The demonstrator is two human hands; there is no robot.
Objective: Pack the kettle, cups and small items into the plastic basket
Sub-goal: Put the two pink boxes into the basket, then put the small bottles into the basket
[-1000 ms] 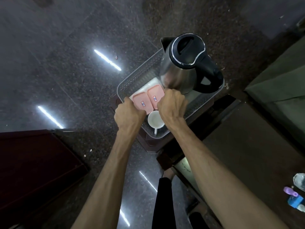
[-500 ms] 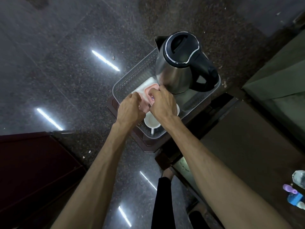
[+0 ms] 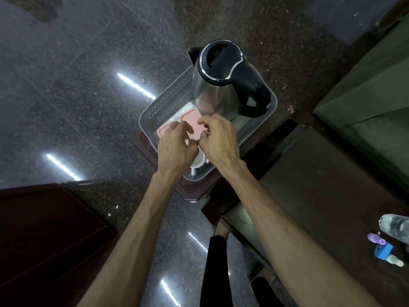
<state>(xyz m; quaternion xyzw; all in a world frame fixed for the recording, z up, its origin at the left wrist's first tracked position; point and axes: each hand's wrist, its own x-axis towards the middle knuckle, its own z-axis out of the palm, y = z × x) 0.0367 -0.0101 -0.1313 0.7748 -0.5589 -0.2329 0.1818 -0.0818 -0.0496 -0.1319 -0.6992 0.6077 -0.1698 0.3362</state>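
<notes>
A clear perforated plastic basket [image 3: 155, 107] rests on a small dark wooden stand. A steel kettle [image 3: 219, 89] with a black lid and handle stands upright in its far right end. Two pink-lidded boxes [image 3: 188, 116] lie side by side in the middle of the basket, partly hidden by my hands. A white cup [image 3: 198, 161] sits at the near end, mostly covered. My left hand [image 3: 177, 145] and my right hand [image 3: 218, 136] hover close together just above the boxes, fingers curled and spread, holding nothing.
A dark red cabinet [image 3: 44, 235] stands at the lower left. A brown table [image 3: 321, 196] at the right carries a clear bottle [image 3: 395, 227], a purple item [image 3: 375, 238] and a small blue-capped bottle [image 3: 386, 253]. A green sofa [image 3: 371, 89] is at the far right. My dark-trousered leg [image 3: 215, 273] is below.
Both hands have lifted off the basket's near rim and the pink boxes and now hover above them with fingers loosened. The view has shifted slightly.
</notes>
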